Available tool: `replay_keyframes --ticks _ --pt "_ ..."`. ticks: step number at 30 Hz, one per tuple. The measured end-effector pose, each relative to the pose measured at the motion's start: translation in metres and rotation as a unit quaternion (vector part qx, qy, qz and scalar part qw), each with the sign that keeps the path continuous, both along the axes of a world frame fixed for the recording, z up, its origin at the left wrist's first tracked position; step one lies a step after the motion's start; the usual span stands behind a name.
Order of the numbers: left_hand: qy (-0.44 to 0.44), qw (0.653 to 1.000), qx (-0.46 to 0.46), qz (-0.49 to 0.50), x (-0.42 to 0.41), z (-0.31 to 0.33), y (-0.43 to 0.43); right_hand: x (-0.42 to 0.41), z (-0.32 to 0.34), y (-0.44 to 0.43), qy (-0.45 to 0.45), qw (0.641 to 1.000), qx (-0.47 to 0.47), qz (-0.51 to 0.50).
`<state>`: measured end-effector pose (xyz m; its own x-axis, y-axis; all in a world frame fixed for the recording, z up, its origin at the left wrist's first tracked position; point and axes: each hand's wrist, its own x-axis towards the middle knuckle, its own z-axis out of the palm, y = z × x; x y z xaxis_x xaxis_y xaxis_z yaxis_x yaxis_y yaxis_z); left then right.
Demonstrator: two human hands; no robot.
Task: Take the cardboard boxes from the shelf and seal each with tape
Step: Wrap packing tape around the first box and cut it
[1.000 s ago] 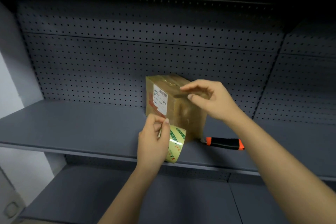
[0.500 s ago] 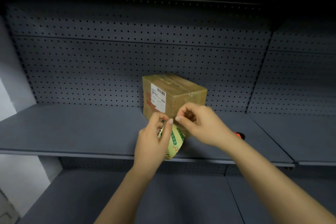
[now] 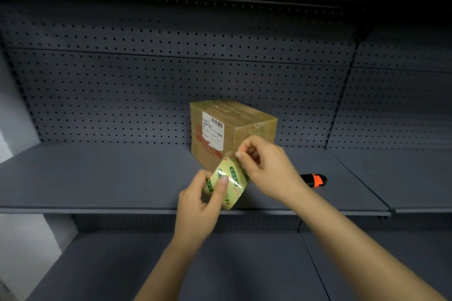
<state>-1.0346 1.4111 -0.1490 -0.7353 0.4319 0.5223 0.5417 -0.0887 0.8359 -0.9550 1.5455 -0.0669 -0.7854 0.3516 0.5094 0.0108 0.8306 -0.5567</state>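
Gripping the tape roll point(image 3: 228, 184) with curled left hand point(image 3: 198, 205) fingers while the right hand point(image 3: 266, 168) pinches at its upper rim, the person faces a likely light, stiff cardboard box point(image 3: 232, 129) standing near the shelf point(image 3: 97, 178)'s back edge, probably best grasped by opposite sides.

The place looks like a shop or stockroom: a grey metal shelf point(image 3: 97, 178) with a perforated back panel point(image 3: 122, 95) carries a cardboard box point(image 3: 247, 124) bearing a barcoded shipping label point(image 3: 212, 133), and an orange-and-black utility knife point(image 3: 315, 179) lies to its right.
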Motion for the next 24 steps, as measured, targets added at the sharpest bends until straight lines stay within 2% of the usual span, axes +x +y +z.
replay_keyframes --ticks 2,5,9,12,17,21,24 --pt "0.003 1.000 -0.008 -0.027 -0.001 -0.005 -0.001 0.001 0.000 0.003 -0.001 1.000 -0.013 0.001" --pt "0.015 0.999 -0.026 -0.020 -0.004 0.001 0.000 0.002 -0.006 0.009 0.003 1.000 0.016 -0.020" --pt "0.067 0.992 -0.093 0.048 -0.017 0.020 0.002 0.002 -0.015 0.014 0.103 0.993 -0.043 -0.028" --pt "0.152 0.968 -0.157 0.121 -0.027 0.033 0.006 0.002 -0.023 0.018 0.152 0.983 -0.096 -0.027" --pt "0.325 0.908 -0.190 0.182 -0.031 0.065 0.022 -0.008 -0.032 0.028 0.218 0.955 -0.197 -0.047" --pt "0.384 0.867 -0.236 0.214 -0.035 0.079 0.030 -0.022 -0.032 0.036 0.236 0.935 -0.259 -0.057" --pt "0.390 0.858 -0.252 0.221 -0.037 0.084 0.037 -0.032 -0.036 0.043 0.227 0.930 -0.284 -0.055"
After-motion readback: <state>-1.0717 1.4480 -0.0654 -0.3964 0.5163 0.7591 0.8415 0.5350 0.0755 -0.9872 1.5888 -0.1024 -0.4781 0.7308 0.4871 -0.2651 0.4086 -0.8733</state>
